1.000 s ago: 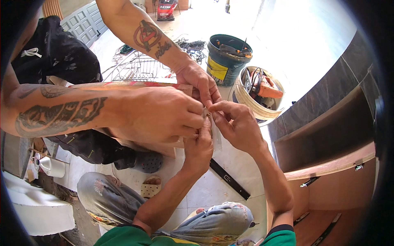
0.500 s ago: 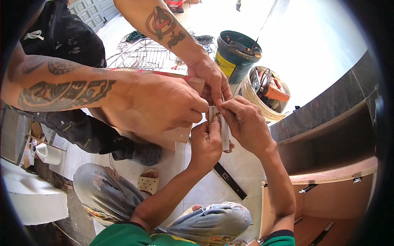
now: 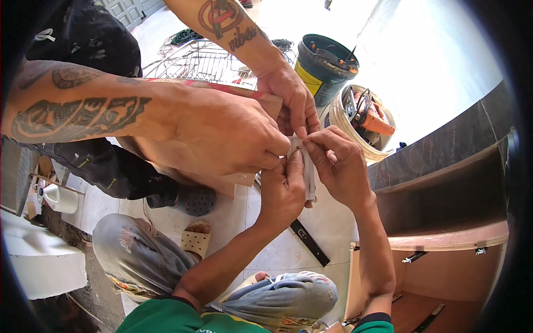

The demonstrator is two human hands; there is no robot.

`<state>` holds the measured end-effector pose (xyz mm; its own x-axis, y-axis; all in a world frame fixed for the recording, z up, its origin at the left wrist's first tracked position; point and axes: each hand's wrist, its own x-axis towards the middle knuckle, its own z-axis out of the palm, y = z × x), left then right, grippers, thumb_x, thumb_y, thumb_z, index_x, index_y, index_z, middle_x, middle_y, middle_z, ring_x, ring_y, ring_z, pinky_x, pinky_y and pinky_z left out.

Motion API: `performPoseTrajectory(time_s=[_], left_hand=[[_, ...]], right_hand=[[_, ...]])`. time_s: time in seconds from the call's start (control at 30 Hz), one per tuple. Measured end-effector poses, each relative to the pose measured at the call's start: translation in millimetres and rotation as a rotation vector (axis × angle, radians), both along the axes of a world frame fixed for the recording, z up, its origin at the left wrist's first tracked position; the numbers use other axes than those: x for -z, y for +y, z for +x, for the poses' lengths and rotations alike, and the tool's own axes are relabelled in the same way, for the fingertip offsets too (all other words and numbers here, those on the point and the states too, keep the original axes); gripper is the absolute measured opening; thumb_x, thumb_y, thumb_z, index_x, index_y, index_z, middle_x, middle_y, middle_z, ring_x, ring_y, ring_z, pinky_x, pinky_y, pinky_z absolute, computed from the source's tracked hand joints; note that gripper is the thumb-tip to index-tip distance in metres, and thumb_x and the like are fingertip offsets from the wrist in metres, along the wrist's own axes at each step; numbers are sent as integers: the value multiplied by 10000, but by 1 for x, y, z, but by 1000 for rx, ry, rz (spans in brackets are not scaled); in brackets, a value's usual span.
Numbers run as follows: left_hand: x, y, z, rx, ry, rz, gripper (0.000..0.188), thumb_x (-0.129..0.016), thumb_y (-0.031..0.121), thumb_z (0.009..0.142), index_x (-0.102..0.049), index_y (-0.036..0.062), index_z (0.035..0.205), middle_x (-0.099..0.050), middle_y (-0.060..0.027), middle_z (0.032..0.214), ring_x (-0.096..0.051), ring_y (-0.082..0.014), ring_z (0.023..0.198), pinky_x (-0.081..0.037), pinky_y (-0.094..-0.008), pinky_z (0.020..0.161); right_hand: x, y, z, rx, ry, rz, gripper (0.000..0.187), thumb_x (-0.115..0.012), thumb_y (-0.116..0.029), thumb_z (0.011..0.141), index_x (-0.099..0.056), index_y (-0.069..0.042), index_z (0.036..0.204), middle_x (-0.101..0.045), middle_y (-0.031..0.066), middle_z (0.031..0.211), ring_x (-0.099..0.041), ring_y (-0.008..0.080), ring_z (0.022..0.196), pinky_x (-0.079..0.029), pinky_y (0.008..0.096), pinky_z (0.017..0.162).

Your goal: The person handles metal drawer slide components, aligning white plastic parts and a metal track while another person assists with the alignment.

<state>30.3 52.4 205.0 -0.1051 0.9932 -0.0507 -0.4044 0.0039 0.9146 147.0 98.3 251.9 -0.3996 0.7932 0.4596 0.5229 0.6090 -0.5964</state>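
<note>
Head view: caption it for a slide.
Left hand holding a pale strip, right hand at its upper end, co-worker's hands close beside, dark green bucket beyond.

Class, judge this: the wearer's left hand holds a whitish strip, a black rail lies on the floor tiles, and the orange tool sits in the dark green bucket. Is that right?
Not quite: the head view shows the orange tool in the cream bucket, not the dark green bucket. The left hand holds a whitish strip, and a black rail lies on the floor tiles.
</note>
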Motion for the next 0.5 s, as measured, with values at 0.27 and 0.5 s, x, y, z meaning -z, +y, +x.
performPoseTrajectory(time_s=[0.27, 0.5], left_hand=[[0, 0, 2, -9, -32, -27, 216, -435, 171, 1018, -553, 2, 955, -538, -57, 651, -518, -124, 409, -441, -267, 320], [3, 0, 5, -64, 30, -15, 311, -441, 219, 1024, -585, 12, 842, -565, -45, 609, -520, -113, 426, -438, -255, 350]], right_hand=[[-7, 7, 3, 3, -62, -108, 110, -668, -46, 865, -688, -6, 966, -651, 108, 878, -642, 235, 747, -494, 320, 651], [-12, 4, 1, -102, -138, 63, 158, -637, 18, 848, -674, 3, 1001, -619, 125, 898, -636, 272, 774, -507, 348, 670]])
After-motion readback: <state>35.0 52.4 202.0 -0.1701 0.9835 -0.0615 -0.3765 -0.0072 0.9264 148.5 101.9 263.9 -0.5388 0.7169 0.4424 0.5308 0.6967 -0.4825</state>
